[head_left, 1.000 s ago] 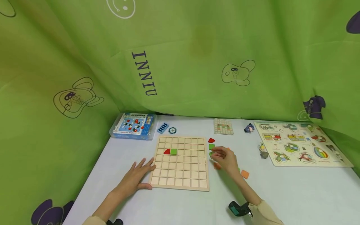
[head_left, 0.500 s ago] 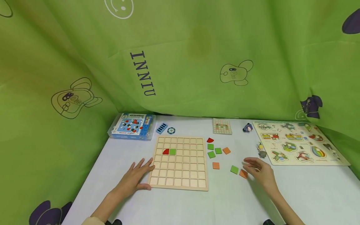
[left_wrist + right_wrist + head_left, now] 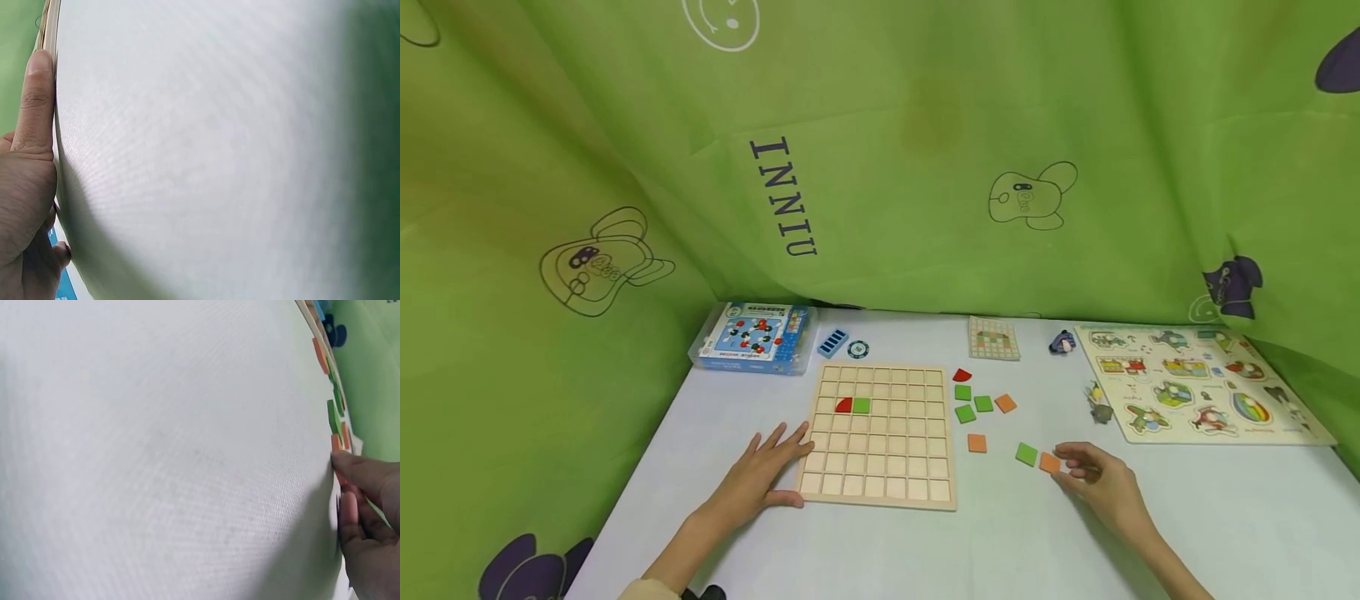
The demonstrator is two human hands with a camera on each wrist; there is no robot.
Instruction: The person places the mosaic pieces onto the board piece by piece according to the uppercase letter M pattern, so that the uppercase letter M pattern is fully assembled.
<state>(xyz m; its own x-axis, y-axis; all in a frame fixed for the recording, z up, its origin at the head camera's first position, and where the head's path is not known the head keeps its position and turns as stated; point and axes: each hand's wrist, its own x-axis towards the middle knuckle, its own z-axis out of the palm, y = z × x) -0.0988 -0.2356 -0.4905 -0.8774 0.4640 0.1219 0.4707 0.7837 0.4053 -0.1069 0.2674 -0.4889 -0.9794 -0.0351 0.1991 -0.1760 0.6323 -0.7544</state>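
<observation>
At the wooden grid board [image 3: 880, 506], my left hand [image 3: 763, 475] rests with spread fingers along the left edge, thumb near the lower left corner. A red quarter-circle piece [image 3: 845, 405] and a green square tile [image 3: 861, 406] sit side by side in the board's cells. My right hand [image 3: 1108, 487] has thumb and fingertips at the right corner of an orange square tile [image 3: 1049, 463], pinching it. In the right wrist view the thumb [image 3: 359, 469] overlaps that tile low at the table surface. Another green tile [image 3: 1026, 454] lies just left of it.
Between board and right hand lie several green tiles [image 3: 962, 392], orange tiles [image 3: 977, 443] and a red quarter-circle [image 3: 962, 376]. Behind are a pattern card [image 3: 994, 338], a boxed set [image 3: 752, 337], a blue block [image 3: 832, 343] and a round chip [image 3: 858, 349]. A picture puzzle [image 3: 1206, 383] lies right.
My right hand has moved right and toward me from the green tiles beside the board, then down to the orange tile's corner. The left hand has stayed at the board's edge.
</observation>
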